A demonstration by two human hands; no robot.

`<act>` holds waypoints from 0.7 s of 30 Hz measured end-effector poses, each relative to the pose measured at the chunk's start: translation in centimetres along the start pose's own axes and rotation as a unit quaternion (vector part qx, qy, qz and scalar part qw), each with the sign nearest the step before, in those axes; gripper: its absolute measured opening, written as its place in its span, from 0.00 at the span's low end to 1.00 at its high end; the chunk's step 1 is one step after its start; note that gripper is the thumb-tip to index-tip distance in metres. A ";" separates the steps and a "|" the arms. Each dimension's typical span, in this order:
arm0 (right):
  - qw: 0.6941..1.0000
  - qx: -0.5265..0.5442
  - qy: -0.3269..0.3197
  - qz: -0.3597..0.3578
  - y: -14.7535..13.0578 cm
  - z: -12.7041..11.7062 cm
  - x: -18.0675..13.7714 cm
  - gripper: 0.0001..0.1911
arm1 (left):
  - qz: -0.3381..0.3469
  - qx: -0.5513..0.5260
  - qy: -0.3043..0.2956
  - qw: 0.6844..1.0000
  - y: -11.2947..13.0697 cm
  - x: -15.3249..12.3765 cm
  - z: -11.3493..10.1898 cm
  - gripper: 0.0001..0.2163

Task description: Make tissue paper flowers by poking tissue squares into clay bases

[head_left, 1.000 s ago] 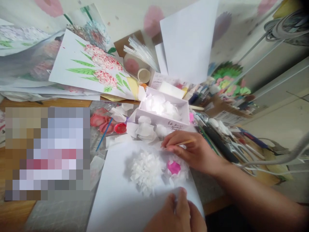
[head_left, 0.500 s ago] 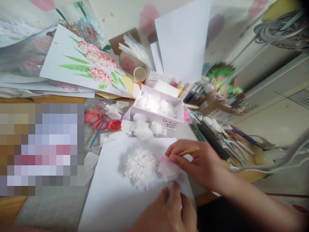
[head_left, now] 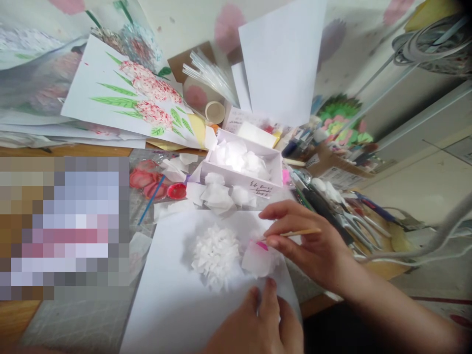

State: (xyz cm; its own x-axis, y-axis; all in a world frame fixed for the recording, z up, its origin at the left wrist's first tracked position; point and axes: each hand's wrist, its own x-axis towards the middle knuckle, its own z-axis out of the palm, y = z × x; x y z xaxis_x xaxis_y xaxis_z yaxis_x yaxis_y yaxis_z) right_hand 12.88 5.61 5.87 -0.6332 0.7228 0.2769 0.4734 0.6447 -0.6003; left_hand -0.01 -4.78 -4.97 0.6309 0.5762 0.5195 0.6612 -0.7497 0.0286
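Note:
My right hand (head_left: 302, 241) pinches a thin wooden stick (head_left: 302, 231) between thumb and fingers. Its tip is over a piece of thin white tissue paper (head_left: 256, 263) that has a bright pink patch (head_left: 261, 245) at its top. Below the tissue, my left hand (head_left: 258, 319) rests low on the white sheet (head_left: 165, 295), fingers stretched and apart, fingertips close to the tissue's lower edge. Whether they touch it, I cannot tell. To the left of the tissue, a ruffled white paper flower (head_left: 216, 255) sits on the sheet.
Behind the sheet stands a white box (head_left: 267, 183) of crumpled tissue, with loose tissue pieces (head_left: 217, 196) before it. Red petals (head_left: 143, 177) and a blue stick (head_left: 151, 200) lie left. Scissors (head_left: 361, 226) and other tools are at right. A flower picture (head_left: 106, 83) leans behind.
My right hand has lifted slightly and shifted right with the stick, its fingers spreading more. More of the bright pink patch on the tissue now shows. My left hand is nearly still.

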 end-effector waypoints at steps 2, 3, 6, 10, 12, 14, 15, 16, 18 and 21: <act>0.999 0.034 0.002 0.017 -0.1 -0.3 0.0 0.04 | -0.001 0.008 0.011 1.000 -0.1 0.1 0.0 0.12; 0.998 0.049 -0.011 0.027 -0.2 -0.4 0.0 0.04 | -0.001 0.010 0.016 1.000 -0.1 0.1 0.0 0.12; 0.995 0.059 -0.058 0.050 -0.4 -0.2 -0.1 0.05 | -0.003 0.004 0.004 1.000 -0.2 0.1 0.0 0.12; 0.997 0.019 -0.063 0.045 -0.2 0.5 -0.3 0.04 | -0.005 -0.004 -0.001 1.000 -0.2 -0.1 0.0 0.13; 0.997 0.008 -0.062 0.041 -0.1 0.6 -0.3 0.04 | -0.004 0.000 0.002 1.000 -0.2 -0.2 0.1 0.13; 0.997 0.002 -0.062 0.041 -0.1 0.7 -0.2 0.04 | 0.002 0.006 0.002 1.000 -0.2 -0.2 0.3 0.13; 0.997 -0.002 -0.062 0.040 -0.2 0.7 -0.1 0.04 | 0.006 0.008 0.005 1.000 -0.2 -0.2 0.3 0.13; 0.997 -0.008 -0.063 0.038 -0.3 0.8 0.0 0.04 | 0.007 0.009 0.008 1.000 -0.2 -0.1 0.2 0.13; 0.997 -0.025 -0.072 0.027 -0.5 1.0 0.1 0.04 | 0.001 0.004 0.017 1.000 -0.3 0.1 0.0 0.12; 0.995 -0.048 -0.084 -0.007 -0.5 1.4 0.2 0.05 | -0.012 -0.009 0.026 1.000 -0.3 0.5 -0.5 0.12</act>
State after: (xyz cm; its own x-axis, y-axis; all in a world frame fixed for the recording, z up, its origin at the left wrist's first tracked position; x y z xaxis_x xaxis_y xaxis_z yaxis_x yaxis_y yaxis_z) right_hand 11.64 5.05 5.20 -0.7292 0.6674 0.1510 0.5155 0.6809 -0.5203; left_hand -0.06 -4.43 -4.30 0.5919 0.5772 0.5627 0.6682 -0.7417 0.0579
